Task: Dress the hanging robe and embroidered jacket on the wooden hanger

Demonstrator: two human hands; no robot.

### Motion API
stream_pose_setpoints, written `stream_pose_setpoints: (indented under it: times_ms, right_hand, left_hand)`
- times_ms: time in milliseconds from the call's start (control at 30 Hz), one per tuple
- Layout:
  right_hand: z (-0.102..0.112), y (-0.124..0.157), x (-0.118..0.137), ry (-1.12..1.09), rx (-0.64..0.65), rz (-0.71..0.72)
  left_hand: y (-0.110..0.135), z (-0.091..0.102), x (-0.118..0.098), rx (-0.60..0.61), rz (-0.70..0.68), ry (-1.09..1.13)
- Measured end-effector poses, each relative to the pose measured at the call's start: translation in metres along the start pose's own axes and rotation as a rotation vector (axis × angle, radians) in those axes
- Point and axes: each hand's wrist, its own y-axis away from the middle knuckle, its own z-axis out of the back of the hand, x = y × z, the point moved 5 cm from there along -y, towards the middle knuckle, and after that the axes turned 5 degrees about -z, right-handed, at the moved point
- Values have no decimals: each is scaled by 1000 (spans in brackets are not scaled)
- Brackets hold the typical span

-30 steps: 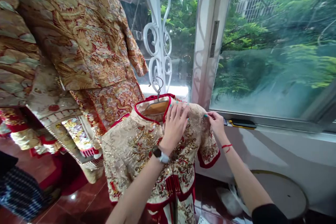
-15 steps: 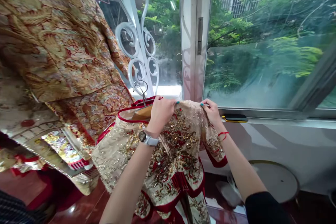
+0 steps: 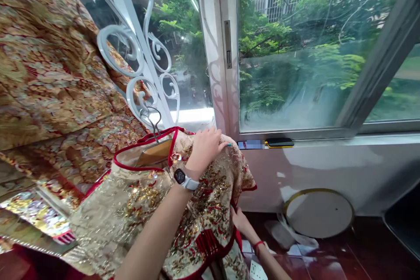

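Observation:
A cream jacket (image 3: 144, 201) with gold and red sequin embroidery and red piping hangs on a wooden hanger (image 3: 152, 154) with a metal hook. My left hand (image 3: 205, 151), with a white watch at its wrist, lies over the jacket's shoulder near the collar. Its fingers curl over the shoulder seam and the thumb presses on the front. Lower down, my right hand (image 3: 242, 223), a red string round its wrist, grips the jacket's side edge under the sleeve. Some of its fingers are hidden by the cloth.
A white scrolled metal stand (image 3: 139, 43) rises behind the jacket. On the left hangs a large gold and red brocade garment (image 3: 62, 78). A black and yellow object (image 3: 279, 143) lies on the sill under the window (image 3: 295, 74). A round gold-rimmed panel (image 3: 320, 214) leans low against the wall.
My right hand has gone from the jacket's shoulder down to its side below the sleeve. My left hand remains at the shoulder, its fingers now further over it. The view has shifted right.

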Motion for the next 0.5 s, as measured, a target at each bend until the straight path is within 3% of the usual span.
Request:
stream_pose_setpoints:
  times_ms: [100, 200, 300, 400, 500]
  right_hand:
    - [-12, -9, -4, -68, -7, -8]
    - [-3, -3, -11, -144, -46, 15]
    - [5, 11, -35, -207, -124, -13]
    - [-3, 23, -56, -245, -160, -63]
    - [-6, 28, -59, -268, -147, -74]
  left_hand:
    - [1, -2, 5, 4, -47, -15]
    - [1, -3, 8, 11, -85, -17]
    - [0, -4, 9, 19, -105, 21]
    - [2, -6, 10, 20, -94, 54]
    - [6, -5, 13, -6, -41, 48]
